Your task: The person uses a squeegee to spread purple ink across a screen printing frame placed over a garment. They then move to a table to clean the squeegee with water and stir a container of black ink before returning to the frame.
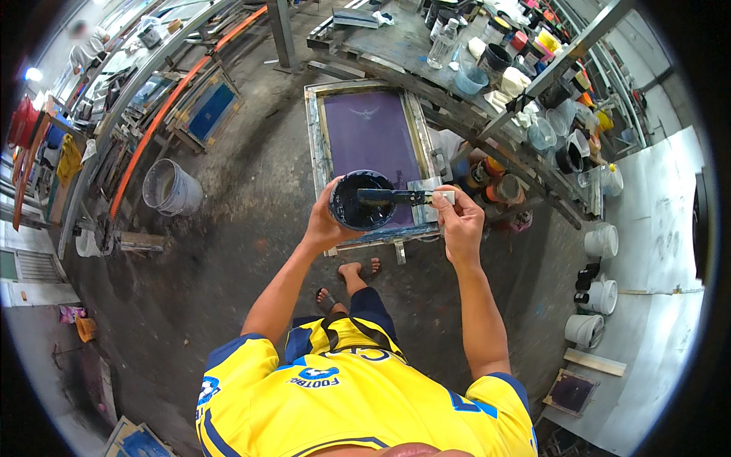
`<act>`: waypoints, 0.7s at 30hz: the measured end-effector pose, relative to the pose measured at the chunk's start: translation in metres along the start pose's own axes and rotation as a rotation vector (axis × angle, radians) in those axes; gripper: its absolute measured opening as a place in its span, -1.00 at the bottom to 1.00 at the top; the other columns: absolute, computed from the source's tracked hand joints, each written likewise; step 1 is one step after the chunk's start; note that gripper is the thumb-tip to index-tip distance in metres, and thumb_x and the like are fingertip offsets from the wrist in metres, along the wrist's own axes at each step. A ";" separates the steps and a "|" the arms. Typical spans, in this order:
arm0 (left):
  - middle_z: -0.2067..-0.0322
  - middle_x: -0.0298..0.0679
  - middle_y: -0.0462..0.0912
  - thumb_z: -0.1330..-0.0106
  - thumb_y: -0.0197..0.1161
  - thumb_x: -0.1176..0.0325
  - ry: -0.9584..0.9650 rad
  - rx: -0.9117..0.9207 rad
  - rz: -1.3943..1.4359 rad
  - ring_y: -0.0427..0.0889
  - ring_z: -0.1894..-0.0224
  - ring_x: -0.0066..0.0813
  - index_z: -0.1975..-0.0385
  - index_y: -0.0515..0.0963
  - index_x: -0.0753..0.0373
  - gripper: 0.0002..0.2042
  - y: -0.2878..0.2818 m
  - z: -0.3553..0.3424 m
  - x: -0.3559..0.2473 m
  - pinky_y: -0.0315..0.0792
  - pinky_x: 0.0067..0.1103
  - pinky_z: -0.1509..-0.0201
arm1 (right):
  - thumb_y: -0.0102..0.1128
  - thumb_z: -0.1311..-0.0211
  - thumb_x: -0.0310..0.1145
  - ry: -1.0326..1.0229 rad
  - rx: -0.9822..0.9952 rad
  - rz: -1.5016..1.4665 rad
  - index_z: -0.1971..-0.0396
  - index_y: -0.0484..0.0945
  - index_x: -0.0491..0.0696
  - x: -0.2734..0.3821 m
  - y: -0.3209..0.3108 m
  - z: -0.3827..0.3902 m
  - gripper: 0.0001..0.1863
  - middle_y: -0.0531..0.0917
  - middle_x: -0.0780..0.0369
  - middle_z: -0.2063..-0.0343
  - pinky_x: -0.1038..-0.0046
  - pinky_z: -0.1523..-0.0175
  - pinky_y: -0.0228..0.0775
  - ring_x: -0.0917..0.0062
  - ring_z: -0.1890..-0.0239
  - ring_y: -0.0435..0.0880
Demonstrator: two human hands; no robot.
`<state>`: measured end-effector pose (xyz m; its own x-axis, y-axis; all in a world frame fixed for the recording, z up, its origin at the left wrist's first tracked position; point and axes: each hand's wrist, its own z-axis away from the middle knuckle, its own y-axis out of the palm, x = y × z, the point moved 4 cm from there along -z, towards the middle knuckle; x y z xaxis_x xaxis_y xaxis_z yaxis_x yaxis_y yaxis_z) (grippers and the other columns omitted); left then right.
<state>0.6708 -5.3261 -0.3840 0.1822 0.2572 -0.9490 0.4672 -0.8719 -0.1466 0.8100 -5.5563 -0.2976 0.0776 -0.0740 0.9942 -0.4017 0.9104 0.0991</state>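
Note:
My left hand (323,222) is wrapped round the side of a round tub (353,218) of dark, glossy ink. In my right hand (462,227), thumb and fingers grip the pale end of a flat stirring stick (411,198). Dark ink coats most of the stick, and its far end reaches over the tub's mouth; whether it touches the ink I cannot tell. Below both hands a screen-printing frame (313,126) leans with its purple mesh (371,137) facing me. A small pale bird-like figure shows near the mesh's top. The tub hides part of its lower portion.
At the back right stands a workbench (403,57) crowded with bottles, tubs and ink pots. A grey bucket (172,187) is on the floor to the left, near a blue-meshed frame (212,112). Several white buckets (601,295) line the right wall. A person (87,49) is far left.

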 end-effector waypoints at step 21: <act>-0.28 -0.13 0.47 0.30 0.75 0.36 0.109 0.057 -0.342 0.49 -0.33 -0.08 -0.36 0.33 0.12 0.05 0.030 -0.087 0.018 0.42 -0.26 -0.40 | 0.35 -0.33 -0.44 0.115 -0.030 0.025 0.20 0.72 -0.15 -0.072 -0.021 -0.078 -0.88 0.64 0.38 0.52 0.65 0.51 0.17 0.85 0.58 0.38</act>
<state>0.7631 -5.3110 -0.3815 0.1163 0.5779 -0.8078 0.4685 -0.7490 -0.4684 0.8836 -5.5385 -0.3743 0.1723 -0.0054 0.9850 -0.3771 0.9234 0.0710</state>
